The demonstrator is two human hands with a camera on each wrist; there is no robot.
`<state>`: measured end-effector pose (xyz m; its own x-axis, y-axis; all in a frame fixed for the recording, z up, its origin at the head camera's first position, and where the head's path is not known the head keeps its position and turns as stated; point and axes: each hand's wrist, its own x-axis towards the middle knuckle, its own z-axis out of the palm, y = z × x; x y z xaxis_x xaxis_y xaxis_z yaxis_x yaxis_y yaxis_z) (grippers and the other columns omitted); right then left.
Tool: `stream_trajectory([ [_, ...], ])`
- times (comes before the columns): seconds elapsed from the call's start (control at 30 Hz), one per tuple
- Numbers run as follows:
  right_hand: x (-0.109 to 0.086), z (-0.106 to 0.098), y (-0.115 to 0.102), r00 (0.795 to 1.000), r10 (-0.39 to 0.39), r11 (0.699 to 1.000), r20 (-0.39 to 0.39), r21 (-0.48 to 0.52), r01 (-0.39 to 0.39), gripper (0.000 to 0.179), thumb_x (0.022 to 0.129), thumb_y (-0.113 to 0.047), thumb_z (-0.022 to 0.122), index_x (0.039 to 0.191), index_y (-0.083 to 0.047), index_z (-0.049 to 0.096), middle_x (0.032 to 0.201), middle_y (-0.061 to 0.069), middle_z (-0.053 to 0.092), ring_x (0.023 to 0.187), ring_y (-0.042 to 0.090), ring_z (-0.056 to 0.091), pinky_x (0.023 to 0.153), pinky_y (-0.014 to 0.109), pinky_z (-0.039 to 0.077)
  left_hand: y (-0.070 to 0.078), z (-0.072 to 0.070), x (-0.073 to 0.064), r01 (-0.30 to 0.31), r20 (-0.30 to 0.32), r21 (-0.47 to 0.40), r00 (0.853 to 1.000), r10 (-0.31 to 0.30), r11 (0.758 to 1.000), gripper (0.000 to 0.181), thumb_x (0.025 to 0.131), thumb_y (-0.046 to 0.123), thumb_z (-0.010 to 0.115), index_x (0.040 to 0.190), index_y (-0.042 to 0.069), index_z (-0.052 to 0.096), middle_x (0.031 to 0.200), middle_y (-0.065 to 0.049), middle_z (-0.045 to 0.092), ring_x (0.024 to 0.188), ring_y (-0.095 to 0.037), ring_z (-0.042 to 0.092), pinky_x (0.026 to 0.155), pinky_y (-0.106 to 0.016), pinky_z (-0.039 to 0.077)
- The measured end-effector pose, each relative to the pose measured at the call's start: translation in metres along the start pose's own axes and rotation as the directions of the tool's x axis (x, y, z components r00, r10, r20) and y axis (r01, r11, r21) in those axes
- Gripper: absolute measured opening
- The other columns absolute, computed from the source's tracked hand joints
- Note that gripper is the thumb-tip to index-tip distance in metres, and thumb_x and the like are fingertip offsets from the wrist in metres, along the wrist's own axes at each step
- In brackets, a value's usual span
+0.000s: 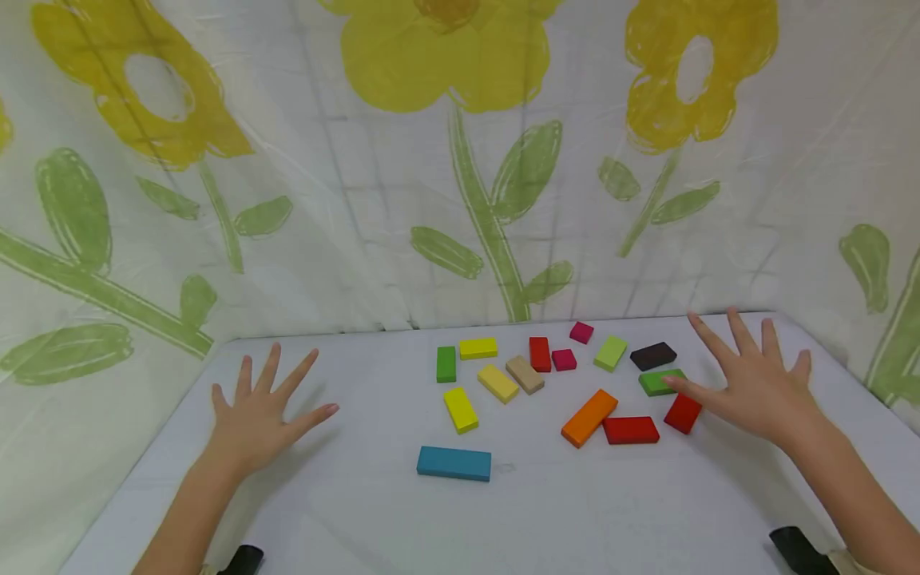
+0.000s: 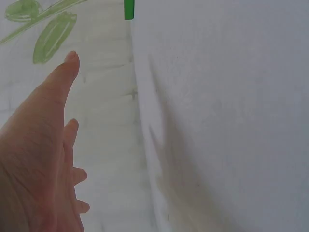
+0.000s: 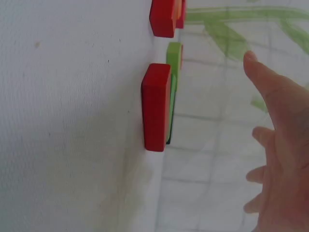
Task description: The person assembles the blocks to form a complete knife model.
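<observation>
My left hand (image 1: 257, 417) hovers over the left side of the white table with its fingers spread, holding nothing. Its shadow falls on the cloth in the left wrist view. Over the right side my right hand (image 1: 763, 390) is likewise spread and holds no object. Its thumb overlaps a green block (image 1: 654, 383) in the head view, while the right wrist view shows the hand apart from the blocks. Nearest to it are a red block (image 1: 681, 414) and a black block (image 1: 653, 356). A blue block (image 1: 454, 464) lies nearest the front, between the hands.
Several more blocks lie scattered mid-table: an orange one (image 1: 589, 418) against a red one (image 1: 631, 430), a tan one (image 1: 525, 374), a yellow one (image 1: 461, 410), a lime one (image 1: 611, 353) and a magenta one (image 1: 564, 359). A flower-printed curtain (image 1: 359, 239) hangs behind the table.
</observation>
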<state>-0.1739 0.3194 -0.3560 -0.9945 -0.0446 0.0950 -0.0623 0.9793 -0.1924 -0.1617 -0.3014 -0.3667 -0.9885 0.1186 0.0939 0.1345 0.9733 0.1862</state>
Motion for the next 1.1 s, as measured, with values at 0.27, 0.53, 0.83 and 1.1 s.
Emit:
stream_trajectory([
  [0.27,-0.003,0.005,-0.018,0.998,-0.06,0.998,0.018,-0.013,0.06,0.11,0.09,-0.077,0.062,0.171,-0.025,0.009,0.169,0.037,0.009,0.147,0.072,0.004,0.1,0.096,0.004,0.016,0.005,0.0,-0.038,-0.006,0.005,0.999,0.038,0.999,0.09,0.094,0.076,0.057,0.169,0.037,0.024,0.174,-0.026,0.014,0.152,-0.067,0.008,0.104,-0.093,0.006],
  [0.53,-0.002,0.012,-0.038,0.991,-0.133,0.991,0.031,0.011,0.133,0.103,0.09,-0.071,0.068,0.17,-0.024,0.022,0.17,0.031,0.02,0.146,0.067,0.02,0.104,0.092,0.015,0.032,0.006,-0.002,-0.084,0.025,-0.07,0.996,0.086,0.994,0.088,0.094,0.074,0.06,0.168,0.039,0.027,0.175,-0.021,0.016,0.155,-0.062,0.011,0.108,-0.09,0.008],
  [0.83,-0.004,0.019,-0.053,0.964,-0.268,0.95,0.004,0.167,0.263,0.093,0.09,-0.058,0.077,0.164,-0.018,0.038,0.165,0.029,0.036,0.146,0.06,0.034,0.105,0.085,0.032,0.049,0.009,-0.003,-0.147,0.034,-0.223,0.987,0.158,0.964,0.084,0.095,0.065,0.066,0.166,0.031,0.037,0.172,-0.021,0.029,0.153,-0.061,0.019,0.11,-0.087,0.015],
  [1.1,-0.006,0.021,-0.061,0.953,-0.299,0.909,0.049,0.319,0.269,0.081,0.093,-0.044,0.08,0.159,-0.012,0.046,0.159,0.029,0.043,0.139,0.055,0.046,0.099,0.073,0.049,0.064,0.018,-0.005,-0.175,0.038,-0.401,0.977,0.208,0.899,0.085,0.092,0.059,0.075,0.163,0.028,0.042,0.169,-0.014,0.037,0.153,-0.051,0.029,0.112,-0.079,0.032],
])
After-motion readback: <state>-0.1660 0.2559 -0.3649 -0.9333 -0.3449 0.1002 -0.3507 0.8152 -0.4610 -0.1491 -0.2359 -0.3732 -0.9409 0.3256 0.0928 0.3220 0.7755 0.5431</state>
